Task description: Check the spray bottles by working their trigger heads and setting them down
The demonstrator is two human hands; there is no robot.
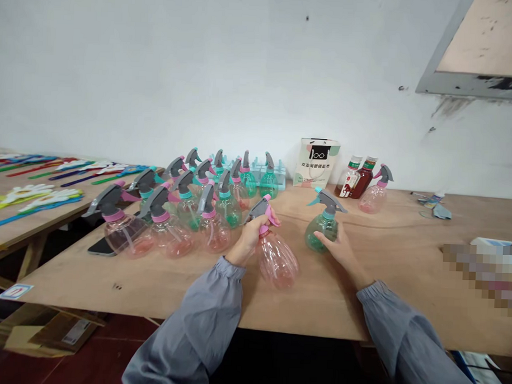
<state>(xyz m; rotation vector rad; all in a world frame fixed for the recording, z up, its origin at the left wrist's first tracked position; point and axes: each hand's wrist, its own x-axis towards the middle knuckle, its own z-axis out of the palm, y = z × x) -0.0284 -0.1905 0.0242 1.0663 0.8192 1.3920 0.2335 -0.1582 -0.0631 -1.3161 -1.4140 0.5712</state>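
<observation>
My left hand is closed round the neck of a pink spray bottle with a grey trigger head, which tilts toward me over the plywood table. My right hand wraps the lower side of a green spray bottle with a grey and teal head, standing upright on the table. Both arms wear grey sleeves. A cluster of several pink and green spray bottles stands just left of my left hand.
At the back by the white wall are a small white box, two drink bottles and one more pink spray bottle. A dark phone lies near the front left. Coloured flat toys cover the left table.
</observation>
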